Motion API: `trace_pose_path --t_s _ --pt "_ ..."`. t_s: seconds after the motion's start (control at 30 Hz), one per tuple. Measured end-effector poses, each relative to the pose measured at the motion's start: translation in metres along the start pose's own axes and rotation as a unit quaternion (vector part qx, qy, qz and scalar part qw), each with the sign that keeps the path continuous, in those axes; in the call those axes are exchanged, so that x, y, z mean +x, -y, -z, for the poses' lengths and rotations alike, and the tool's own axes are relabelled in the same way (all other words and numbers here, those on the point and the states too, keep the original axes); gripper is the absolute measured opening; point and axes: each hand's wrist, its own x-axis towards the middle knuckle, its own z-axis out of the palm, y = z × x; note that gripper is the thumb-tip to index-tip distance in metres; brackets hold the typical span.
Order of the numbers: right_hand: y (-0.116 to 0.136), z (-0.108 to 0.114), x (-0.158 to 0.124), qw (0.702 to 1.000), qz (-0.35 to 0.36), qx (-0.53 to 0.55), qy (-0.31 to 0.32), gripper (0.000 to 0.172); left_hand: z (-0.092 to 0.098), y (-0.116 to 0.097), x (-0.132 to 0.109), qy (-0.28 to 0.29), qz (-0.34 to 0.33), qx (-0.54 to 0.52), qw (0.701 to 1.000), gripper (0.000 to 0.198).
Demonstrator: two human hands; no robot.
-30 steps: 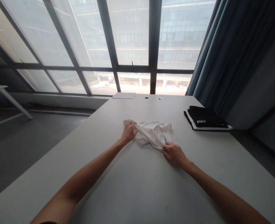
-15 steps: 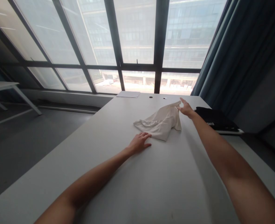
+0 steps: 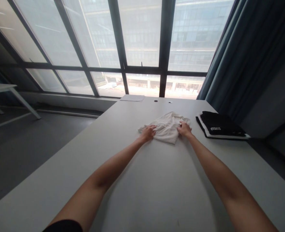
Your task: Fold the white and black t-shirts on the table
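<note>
White cloth [image 3: 166, 129] lies crumpled between two hands

The cloth is on the white table [image 3: 154, 183], under and between the fingers of the left hand [image 3: 148, 132] and the right hand [image 3: 184, 129]. It is thin and soft, with many small wrinkles and some layers lying one over another. Beyond the grip it rises into a rounded, uneven border; on the near side, between the hands, its lower edge is rather straight and comes to a corner close to the right hand. A narrow end shows past the left hand.

The left hand has its fingers bent over the cloth, and the right hand touches the other side with fingers partly curled. How wide each hand is open, and whether it truly pinches the fabric, I cannot tell.

Nearer than the hands, the table is wide and bare, and its left edge runs well apart from the left hand. To the right of the right hand, a black folded cloth [image 3: 223, 125] tops a small pile near the table's right edge. Far beyond the grip, paper [image 3: 132, 98] lies at the back edge.

The black folded cloth bears pale letters, seemingly "EVISU", although they are small and not fully sure.
</note>
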Motion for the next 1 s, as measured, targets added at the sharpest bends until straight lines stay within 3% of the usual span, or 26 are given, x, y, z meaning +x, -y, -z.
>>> trace_pose_path --t_s 0.13,0.27,0.43,0.57,0.63,0.7,0.77,0.8,0.87,0.93,1.0 --pt "0.004 0.006 -0.001 1.000 -0.006 0.010 -0.024 0.020 -0.011 0.003 0.021 -0.003 0.042 0.009 0.999 0.041" --pt "0.005 0.027 -0.010 0.997 0.045 0.039 -0.055 0.019 -0.007 0.006 0.031 -0.017 0.080 -0.012 0.997 0.024" --pt "0.014 0.065 -0.052 0.974 0.169 0.126 -0.080 0.017 0.037 0.017 0.020 -0.074 0.062 -0.057 0.994 0.029" --pt "0.028 0.083 -0.129 0.941 0.309 0.138 0.015 0.010 0.082 0.036 -0.034 -0.104 -0.041 -0.135 0.985 0.031" --pt "0.033 0.084 -0.172 0.913 0.369 0.139 0.103 0.011 0.101 0.049 -0.072 -0.053 -0.086 -0.154 0.983 0.030" --pt "0.033 0.080 -0.206 0.878 0.389 0.167 0.222 0.008 0.117 0.062 -0.109 0.049 -0.094 -0.144 0.984 0.029" --pt "0.027 0.072 -0.222 0.857 0.368 0.199 0.302 0.012 0.131 0.071 -0.137 0.177 -0.104 -0.137 0.969 0.029" --pt "0.023 0.068 -0.223 0.864 0.341 0.210 0.304 0.014 0.136 0.073 -0.147 0.222 -0.107 -0.131 0.960 0.029" --pt "0.014 0.057 -0.215 0.914 0.258 0.216 0.227 0.019 0.143 0.070 -0.154 0.241 -0.102 -0.114 0.958 0.031" --pt "0.006 0.045 -0.198 0.960 0.169 0.193 0.107 0.022 0.140 0.061 -0.146 0.179 -0.091 -0.092 0.975 0.031" --pt "0.002 0.031 -0.183 0.983 0.118 0.137 0.023 0.025 0.126 0.047 -0.127 0.101 -0.099 -0.087 0.986 0.031"
